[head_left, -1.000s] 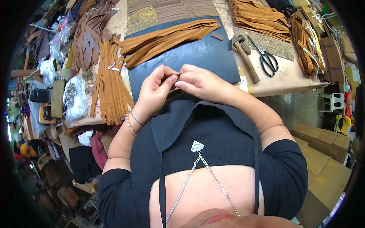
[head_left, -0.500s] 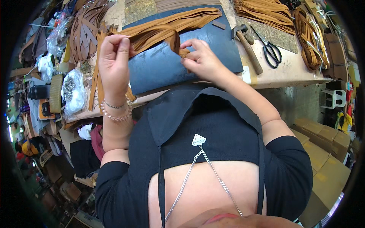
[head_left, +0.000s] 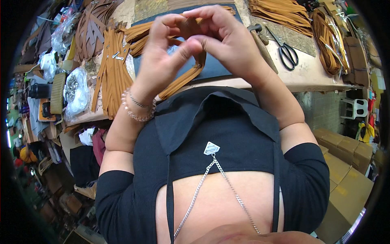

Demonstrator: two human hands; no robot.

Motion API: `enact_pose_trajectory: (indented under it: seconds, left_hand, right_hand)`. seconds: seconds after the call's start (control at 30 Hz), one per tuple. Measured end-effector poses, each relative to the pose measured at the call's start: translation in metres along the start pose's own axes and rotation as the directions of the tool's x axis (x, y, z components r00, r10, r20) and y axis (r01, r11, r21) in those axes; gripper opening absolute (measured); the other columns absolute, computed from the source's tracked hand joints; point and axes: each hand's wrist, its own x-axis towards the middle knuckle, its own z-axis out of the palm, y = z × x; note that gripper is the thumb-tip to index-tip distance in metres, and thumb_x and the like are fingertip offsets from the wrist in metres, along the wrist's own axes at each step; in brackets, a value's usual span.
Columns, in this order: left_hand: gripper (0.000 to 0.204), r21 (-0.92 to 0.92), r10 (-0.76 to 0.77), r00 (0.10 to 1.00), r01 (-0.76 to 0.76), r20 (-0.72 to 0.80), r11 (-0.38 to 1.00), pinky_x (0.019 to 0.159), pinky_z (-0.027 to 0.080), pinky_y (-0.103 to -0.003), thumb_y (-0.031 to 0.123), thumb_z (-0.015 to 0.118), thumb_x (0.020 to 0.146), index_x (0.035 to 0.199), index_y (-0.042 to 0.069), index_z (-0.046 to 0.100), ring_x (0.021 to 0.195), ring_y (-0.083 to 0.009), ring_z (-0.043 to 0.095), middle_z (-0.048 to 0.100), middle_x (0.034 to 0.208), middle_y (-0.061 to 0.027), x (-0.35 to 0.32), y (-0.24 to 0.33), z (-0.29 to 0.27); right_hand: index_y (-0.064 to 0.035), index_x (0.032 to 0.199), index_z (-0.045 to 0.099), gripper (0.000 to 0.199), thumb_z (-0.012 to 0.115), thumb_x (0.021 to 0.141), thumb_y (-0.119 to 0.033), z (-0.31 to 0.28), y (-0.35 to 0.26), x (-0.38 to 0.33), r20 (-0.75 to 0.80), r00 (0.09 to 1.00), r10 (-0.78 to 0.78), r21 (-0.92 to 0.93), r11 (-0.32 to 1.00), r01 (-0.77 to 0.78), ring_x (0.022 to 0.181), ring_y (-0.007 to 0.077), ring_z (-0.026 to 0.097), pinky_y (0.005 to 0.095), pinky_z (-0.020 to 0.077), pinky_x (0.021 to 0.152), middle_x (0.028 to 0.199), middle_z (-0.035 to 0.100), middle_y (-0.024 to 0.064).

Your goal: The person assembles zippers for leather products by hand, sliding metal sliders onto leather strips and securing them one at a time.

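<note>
My left hand (head_left: 162, 51) and my right hand (head_left: 229, 36) are raised close together above a dark blue-black board (head_left: 217, 67). Between them they pinch a brown zipper strip (head_left: 189, 27), its upper part bunched at the fingertips and its lower part curling down toward the table edge. Motion smears the fingers somewhat. Behind my hands, a bundle of brown zipper strips (head_left: 136, 36) lies across the board, partly hidden. To the left of my left hand, more zipper strips (head_left: 111, 77) lie spread, with silver zipper pulls (head_left: 118, 57) on top.
A hammer (head_left: 263, 51) and black-handled scissors (head_left: 287, 57) lie right of the board. Farther right are zipper bundles (head_left: 280, 18) and a looped coil (head_left: 327, 42). Plastic bags (head_left: 77, 95) and brown leather strips (head_left: 91, 30) sit at the left. Cardboard boxes (head_left: 345, 150) stand below right.
My hands have come together and risen away from me, bringing the zipper strip up between them. My left hand has moved right, uncovering the spread strips and silver pulls.
</note>
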Motion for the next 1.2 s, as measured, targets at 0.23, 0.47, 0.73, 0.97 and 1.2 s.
enact_pose_trajectory:
  seconds: [0.23, 0.47, 0.73, 0.97, 1.2]
  left_hand:
    - [0.022, 0.088, -0.571, 0.792, 0.567, 0.217, 0.819, 0.064, 0.050, -0.024, 0.016, 0.065, 0.095, 0.110, 0.003, 0.057, 0.070, -0.0086, 0.058, 0.057, 0.084, 0.0001, -0.039, -0.020, -0.022]
    - [0.015, 0.377, -0.632, 0.773, 0.600, -0.048, 0.706, 0.072, 0.050, -0.021, 0.010, 0.065, 0.094, 0.106, 0.004, 0.059, 0.081, -0.0038, 0.059, 0.061, 0.090, 0.0010, -0.044, 0.036, -0.128]
    - [0.030, 0.991, -0.241, 0.968, 0.090, -0.064, 0.098, 0.090, 0.048, -0.043, 0.024, 0.075, 0.082, 0.106, 0.008, 0.066, 0.105, -0.0338, 0.059, 0.064, 0.109, -0.0120, -0.037, -0.025, -0.106]
    - [0.025, 0.764, -0.364, 0.896, 0.043, 0.256, 0.644, 0.088, 0.049, -0.037, 0.019, 0.072, 0.086, 0.104, 0.002, 0.067, 0.099, -0.0309, 0.062, 0.064, 0.105, -0.0139, -0.019, -0.053, -0.038]
    - [0.021, 0.116, -0.536, 0.842, 0.527, 0.056, 0.842, 0.083, 0.050, -0.027, 0.014, 0.068, 0.093, 0.108, 0.002, 0.062, 0.092, -0.0108, 0.060, 0.063, 0.100, -0.0047, -0.026, -0.094, 0.000]
  right_hand:
    - [-0.0041, 0.112, 0.060, 0.025, 0.070, 0.089, -0.007, -0.045, 0.006, -0.020, -0.195, 0.969, 0.149, 0.127, 0.984, -0.126, 0.078, 0.0061, 0.060, 0.0197, 0.0488, 0.068, 0.089, 0.065, 0.0024]
    - [-0.0092, 0.089, 0.071, 0.021, 0.073, 0.087, -0.030, -0.092, 0.085, -0.049, -0.289, 0.862, 0.416, -0.356, 0.790, -0.500, 0.084, 0.0110, 0.059, 0.0270, 0.0474, 0.076, 0.087, 0.065, 0.0018]
    - [-0.0179, 0.094, 0.074, 0.019, 0.071, 0.082, -0.033, -0.129, 0.122, -0.018, -0.322, 0.947, -0.012, -0.902, 0.307, -0.303, 0.108, 0.0278, 0.055, 0.0426, 0.0416, 0.094, 0.101, 0.066, 0.0057]
    - [-0.0089, 0.100, 0.071, 0.024, 0.072, 0.080, -0.022, -0.131, 0.138, 0.008, -0.094, 0.995, 0.017, -0.956, 0.279, -0.095, 0.098, 0.0305, 0.063, 0.0404, 0.0505, 0.088, 0.102, 0.067, 0.0121]
    - [-0.0007, 0.103, 0.062, 0.020, 0.073, 0.088, -0.007, -0.047, 0.099, -0.037, 0.034, 0.850, 0.525, 0.014, 0.850, -0.526, 0.084, 0.0080, 0.063, 0.0235, 0.0525, 0.076, 0.094, 0.066, 0.0030]
